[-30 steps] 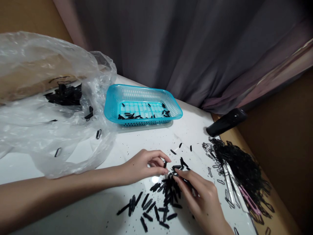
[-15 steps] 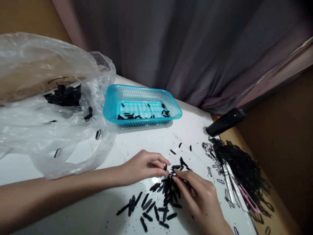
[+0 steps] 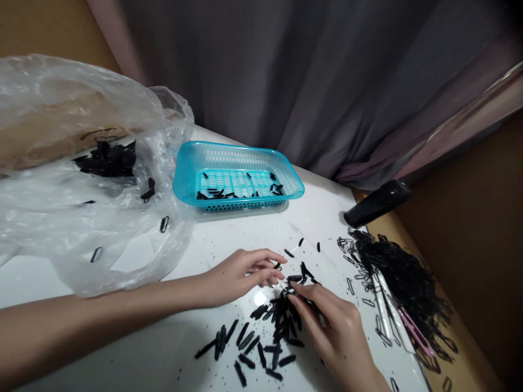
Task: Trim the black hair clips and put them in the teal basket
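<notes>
1. Pieces (image 3: 281, 326), short and black, lie heaped on the white counter (image 3: 322, 198) at lower centre of the frame, directly below and between your hands; others are scattered toward the bottom edge.
2. Your left hand (image 3: 278, 268), centre of the frame, is narrow, fingers curled, with one small dark piece (image 3: 278, 266) held between them.
3. Your right hand (image 3: 289, 291), lower right of centre, has thumb and index finger close together at the heap's upper edge; you show something dark between them, but whether it is gripped I cannot tell.
4. The blue basket (image 3: 177, 179), upper centre, contains more black pieces on its floor.
5. The clear plastic bag (image 3: 122, 234) fills your left side of the frame.
6. The tangle of black loops (image 3: 402, 283) lies at right, the pink tool (image 3: 415, 331) beside it.
</notes>
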The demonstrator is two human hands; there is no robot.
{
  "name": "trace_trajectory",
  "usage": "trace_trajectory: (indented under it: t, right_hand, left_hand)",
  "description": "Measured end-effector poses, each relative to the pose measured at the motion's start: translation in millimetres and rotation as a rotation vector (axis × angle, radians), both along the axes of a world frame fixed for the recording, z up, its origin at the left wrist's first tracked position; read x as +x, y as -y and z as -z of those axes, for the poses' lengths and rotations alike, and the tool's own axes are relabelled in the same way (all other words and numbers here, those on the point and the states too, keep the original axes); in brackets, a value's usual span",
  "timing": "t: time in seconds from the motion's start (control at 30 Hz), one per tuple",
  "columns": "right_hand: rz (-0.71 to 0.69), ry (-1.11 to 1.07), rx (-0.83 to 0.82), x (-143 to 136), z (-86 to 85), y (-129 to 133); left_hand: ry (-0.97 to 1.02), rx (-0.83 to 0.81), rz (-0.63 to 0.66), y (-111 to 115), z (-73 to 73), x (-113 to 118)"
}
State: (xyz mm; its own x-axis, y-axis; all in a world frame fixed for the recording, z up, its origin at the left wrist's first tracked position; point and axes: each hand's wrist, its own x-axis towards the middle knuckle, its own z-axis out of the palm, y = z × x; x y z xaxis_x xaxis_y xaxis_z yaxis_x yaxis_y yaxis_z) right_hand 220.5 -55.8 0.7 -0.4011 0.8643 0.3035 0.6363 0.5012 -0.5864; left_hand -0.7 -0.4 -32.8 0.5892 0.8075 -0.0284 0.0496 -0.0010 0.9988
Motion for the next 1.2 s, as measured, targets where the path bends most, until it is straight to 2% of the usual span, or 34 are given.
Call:
trace_trajectory:
  t: [0.23, 0.5, 0.97, 1.2]
  right_hand:
    - [-0.001, -0.003, -0.022, 0.4, 0.1, 0.1]
    - [0.004, -0.002, -0.037, -0.4, -1.9, 0.9]
    - [0.004, -0.011, -0.044, 0.4, -0.4, 0.8]
    - [0.001, -0.011, -0.04, 0.9, 1.1, 1.3]
  left_hand:
    - [-0.001, 0.095, 0.044, -1.3, 0.2, -0.7]
    - [-0.007, -0.001, 0.059, 0.9, -5.6, -1.3]
    - [-0.023, 0.059, 0.104, 1.1, -8.8, -3.1]
    - [0.006, 0.04, 0.107, 0.7, 0.2, -2.7]
